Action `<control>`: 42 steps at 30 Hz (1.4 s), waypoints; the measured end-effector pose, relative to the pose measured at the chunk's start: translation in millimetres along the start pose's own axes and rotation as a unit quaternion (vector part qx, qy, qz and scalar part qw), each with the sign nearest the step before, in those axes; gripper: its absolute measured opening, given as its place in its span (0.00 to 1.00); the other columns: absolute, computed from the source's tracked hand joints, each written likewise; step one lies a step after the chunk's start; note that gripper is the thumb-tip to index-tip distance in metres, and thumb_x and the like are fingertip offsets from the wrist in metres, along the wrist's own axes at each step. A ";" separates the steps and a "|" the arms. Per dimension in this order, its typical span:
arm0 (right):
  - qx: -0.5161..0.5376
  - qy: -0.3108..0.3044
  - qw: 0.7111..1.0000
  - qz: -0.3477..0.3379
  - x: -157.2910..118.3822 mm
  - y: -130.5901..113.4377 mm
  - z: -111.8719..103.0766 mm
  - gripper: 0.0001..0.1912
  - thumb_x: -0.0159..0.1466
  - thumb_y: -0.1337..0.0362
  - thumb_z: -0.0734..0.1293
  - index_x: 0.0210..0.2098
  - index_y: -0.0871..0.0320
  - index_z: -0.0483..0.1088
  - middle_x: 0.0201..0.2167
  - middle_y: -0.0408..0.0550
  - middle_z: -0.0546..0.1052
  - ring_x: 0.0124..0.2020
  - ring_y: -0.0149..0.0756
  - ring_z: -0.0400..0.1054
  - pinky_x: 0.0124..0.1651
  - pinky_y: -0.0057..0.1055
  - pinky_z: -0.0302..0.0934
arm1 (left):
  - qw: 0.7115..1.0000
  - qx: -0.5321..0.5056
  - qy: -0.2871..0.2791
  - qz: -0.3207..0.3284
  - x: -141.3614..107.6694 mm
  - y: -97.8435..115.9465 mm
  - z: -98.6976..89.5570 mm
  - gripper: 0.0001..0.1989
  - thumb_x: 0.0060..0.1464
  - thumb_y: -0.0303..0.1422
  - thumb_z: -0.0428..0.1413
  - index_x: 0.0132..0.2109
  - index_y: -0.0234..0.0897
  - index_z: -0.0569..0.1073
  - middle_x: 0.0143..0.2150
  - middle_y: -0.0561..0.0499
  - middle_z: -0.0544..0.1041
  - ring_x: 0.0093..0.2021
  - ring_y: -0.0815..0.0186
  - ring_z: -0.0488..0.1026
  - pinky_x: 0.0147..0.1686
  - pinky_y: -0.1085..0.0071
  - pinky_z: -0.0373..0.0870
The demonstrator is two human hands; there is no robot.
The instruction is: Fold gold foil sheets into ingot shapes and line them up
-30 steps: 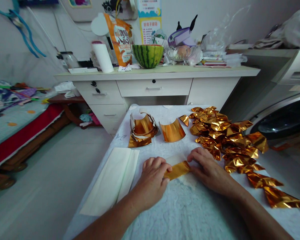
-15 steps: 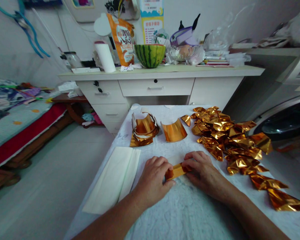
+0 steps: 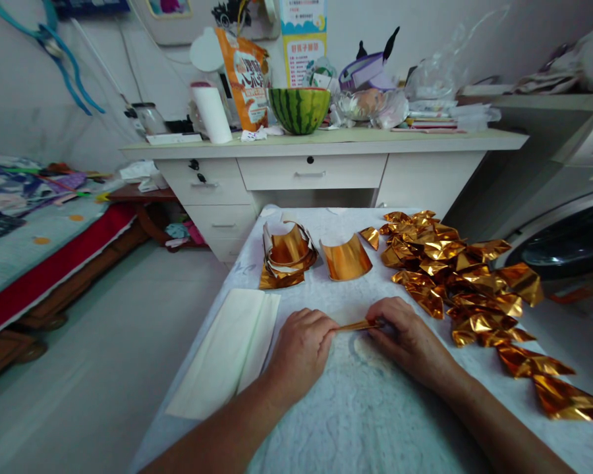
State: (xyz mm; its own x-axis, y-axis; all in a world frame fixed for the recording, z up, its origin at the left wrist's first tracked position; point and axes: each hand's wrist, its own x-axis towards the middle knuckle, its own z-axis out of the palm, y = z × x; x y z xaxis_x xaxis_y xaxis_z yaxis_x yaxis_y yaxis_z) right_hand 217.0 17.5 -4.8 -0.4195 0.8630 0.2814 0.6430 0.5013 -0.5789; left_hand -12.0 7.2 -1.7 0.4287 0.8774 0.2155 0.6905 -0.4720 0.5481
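Observation:
Between my two hands a piece of gold foil paper (image 3: pixel 356 326) shows as a thin strip, seen nearly edge-on. My left hand (image 3: pixel 304 345) pinches its left end, and my right hand (image 3: pixel 400 336) pinches the right end. Beyond them lies a single curved gold sheet (image 3: pixel 346 258), with a curled stack of gold sheets (image 3: pixel 287 253) to its left. A heap of folded gold foil pieces (image 3: pixel 439 263) spreads along the right side of the cloth-covered table (image 3: pixel 366 408). Left of my left hand lie flat whitish paper sheets (image 3: pixel 217 355).
A white desk (image 3: pixel 311 153) stands behind the table, bearing half a watermelon (image 3: pixel 299 110), an orange pouch (image 3: pixel 246 82), a white paper roll (image 3: pixel 211 113) and plastic bags. A bed (image 3: pixel 44 257) is at the left, a front-loading washing machine (image 3: pixel 568 230) at the right.
The gold paper between my hands has gone from a wider, visible band to a thin strip. My left fingers have closed in on its end. The view has shifted slightly.

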 end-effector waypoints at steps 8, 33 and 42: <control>0.079 0.048 0.996 -0.004 -1.0 -2.2 -2.9 0.05 0.64 0.71 0.63 0.34 0.54 0.67 0.33 0.45 0.72 0.38 0.38 0.66 0.41 0.35 0.62 | 0.994 -0.076 0.072 0.014 1.4 -0.5 -4.2 0.08 0.59 0.24 0.54 0.39 0.39 0.77 0.38 0.50 0.74 0.42 0.63 0.70 0.44 0.66 0.66; -0.096 0.034 0.981 -0.166 -7.3 -34.7 1.1 0.08 0.68 0.70 0.63 0.46 0.55 0.67 0.45 0.50 0.77 0.47 0.42 0.67 0.48 0.43 0.62 | 0.974 -0.181 0.129 -0.036 11.7 -1.3 -6.7 0.17 0.50 0.18 0.47 0.41 0.38 0.75 0.42 0.49 0.71 0.46 0.64 0.70 0.49 0.67 0.68; -0.059 -0.032 0.984 -0.166 -4.0 -38.3 11.4 0.11 0.69 0.71 0.60 0.47 0.56 0.70 0.46 0.51 0.78 0.48 0.39 0.71 0.54 0.42 0.63 | 0.991 -0.102 0.059 -0.058 5.0 -0.5 -7.7 0.10 0.59 0.28 0.51 0.40 0.37 0.77 0.40 0.48 0.71 0.44 0.62 0.70 0.48 0.64 0.68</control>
State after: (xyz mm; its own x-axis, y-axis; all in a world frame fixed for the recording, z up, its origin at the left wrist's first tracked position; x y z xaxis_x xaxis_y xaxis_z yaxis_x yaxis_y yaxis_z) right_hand 186.7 -5.9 7.5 -0.6569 0.6459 0.3889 0.5319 0.7626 -0.3682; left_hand -14.6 12.5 5.3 0.2732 0.9346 0.2279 0.5932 -0.3502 0.7249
